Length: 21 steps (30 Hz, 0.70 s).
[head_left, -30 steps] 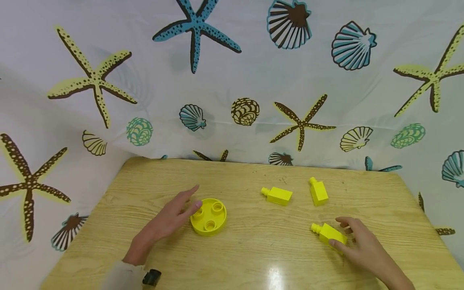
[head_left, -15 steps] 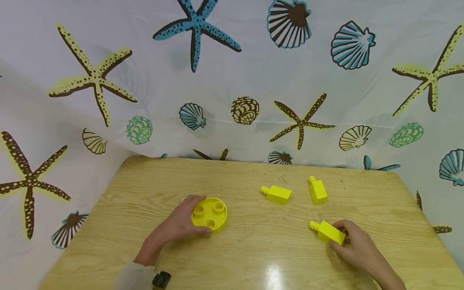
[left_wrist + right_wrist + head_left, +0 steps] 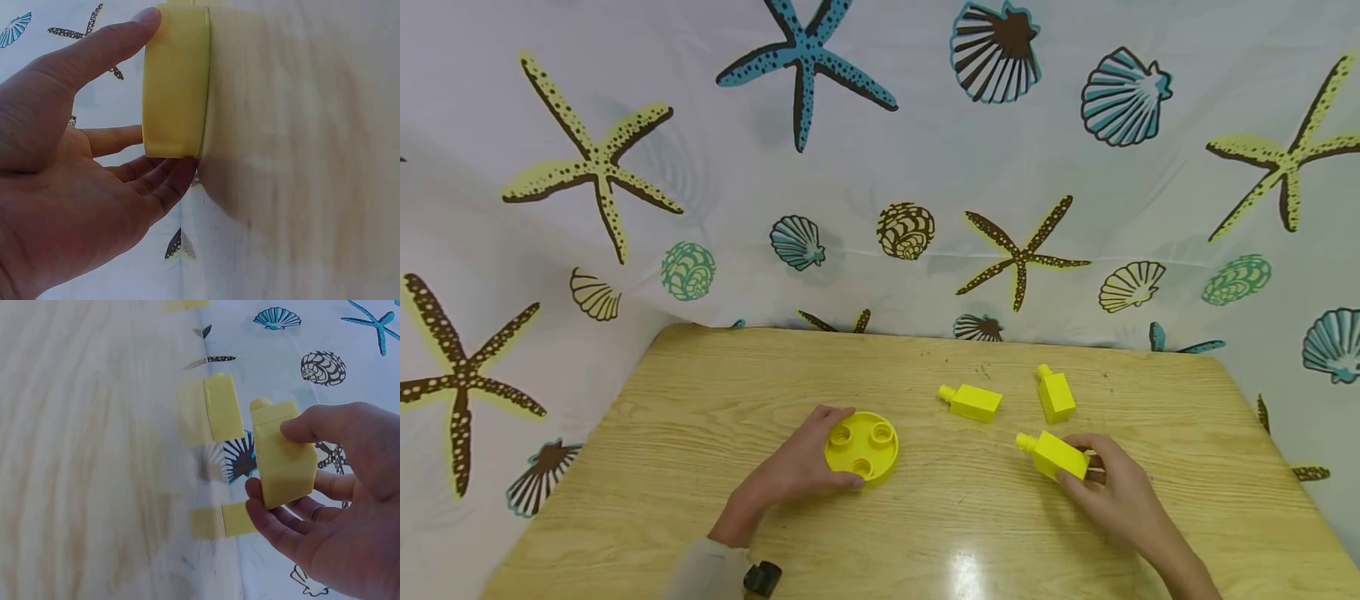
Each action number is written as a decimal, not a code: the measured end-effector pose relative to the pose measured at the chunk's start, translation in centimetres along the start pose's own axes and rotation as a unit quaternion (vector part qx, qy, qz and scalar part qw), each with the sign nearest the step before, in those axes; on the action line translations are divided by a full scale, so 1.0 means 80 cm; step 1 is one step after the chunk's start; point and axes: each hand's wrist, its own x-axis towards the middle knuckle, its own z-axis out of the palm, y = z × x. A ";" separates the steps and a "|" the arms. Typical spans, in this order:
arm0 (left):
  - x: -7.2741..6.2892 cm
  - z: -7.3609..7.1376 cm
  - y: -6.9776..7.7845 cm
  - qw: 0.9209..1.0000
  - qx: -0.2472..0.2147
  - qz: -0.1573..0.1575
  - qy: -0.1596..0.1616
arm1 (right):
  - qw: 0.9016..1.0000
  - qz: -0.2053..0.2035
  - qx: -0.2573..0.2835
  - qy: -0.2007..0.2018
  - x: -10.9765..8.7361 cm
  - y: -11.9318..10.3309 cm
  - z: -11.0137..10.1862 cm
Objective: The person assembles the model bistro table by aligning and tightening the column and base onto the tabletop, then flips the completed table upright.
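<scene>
The left hand [image 3: 814, 458] grips a round yellow base [image 3: 860, 449] by its rim, thumb on the near side and fingers round the far side, seemingly so the three sockets face up uncovered (whether it rests on the bench [image 3: 700, 383] or is held just off it, I cannot tell). To the right of that hand and farther away lies the first yellow block [image 3: 976, 403], its knobbed end toward the hand. Beyond the right hand's fingers lies the second yellow block [image 3: 1057, 397], knobbed end away; flat sides probably keep both steady. The right hand [image 3: 1120, 483] pinches the third yellow block [image 3: 1058, 456] off the bench by its plain end, likely to leave the knobbed end free, pointing toward the left hand.

The bench's left edge is well apart from the left hand. Ahead of both hands its far edge meets the patterned cloth [image 3: 737, 167]. A broad stretch of bench separates the hands; outward from the right hand, the right edge leaves some room.
</scene>
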 end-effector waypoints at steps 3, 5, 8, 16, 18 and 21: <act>0.002 0.004 0.004 1.000 -0.008 0.015 -0.010 | 0.999 -0.021 0.025 0.014 0.006 -0.006 0.007; 0.004 0.006 0.005 1.000 -0.011 0.024 -0.017 | 0.998 -0.032 0.041 0.017 0.010 -0.011 0.013; 0.005 0.007 0.008 0.999 -0.014 0.027 -0.022 | 0.997 -0.035 0.065 0.021 0.018 -0.020 0.021; 0.006 0.009 0.014 0.999 -0.021 0.025 -0.027 | 0.988 -0.053 0.139 0.042 0.033 -0.043 0.046; 0.005 0.012 0.015 0.999 -0.023 0.028 -0.031 | 0.985 -0.061 0.156 0.046 0.036 -0.048 0.053; 0.004 0.016 0.018 0.998 -0.030 0.034 -0.039 | 0.980 -0.070 0.178 0.048 0.042 -0.054 0.064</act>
